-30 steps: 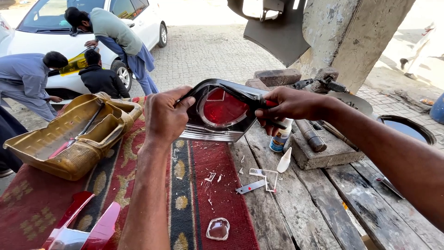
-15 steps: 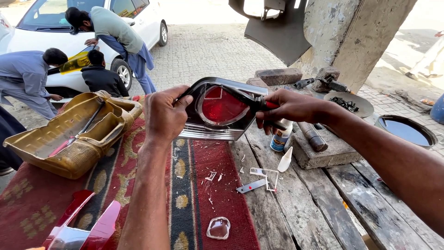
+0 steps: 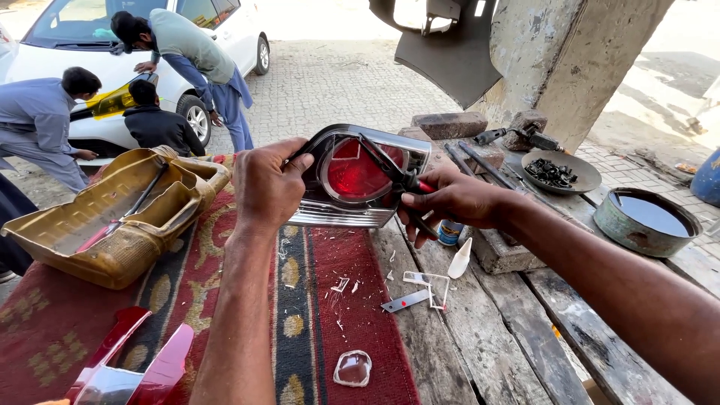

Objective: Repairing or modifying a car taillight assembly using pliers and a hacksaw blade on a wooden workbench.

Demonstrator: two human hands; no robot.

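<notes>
left hand [image 3: 264, 186] clamps tail lamp [image 3: 352, 176] | right hand [image 3: 450, 201] grips pliers [image 3: 397, 180] at lens | red lens mostly in place

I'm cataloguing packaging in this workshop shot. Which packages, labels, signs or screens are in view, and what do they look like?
Small can: on the wooden bench, mostly hidden below the right hand; round, with a blue and white label.
No signs or screens show.

Tail lamp [image 3: 352, 176], red lens in chrome-and-black housing, held up tilted in my fingers at 12 o'clock above the rug; pliers [image 3: 397, 180] cross its face toward 10 o'clock.
</notes>
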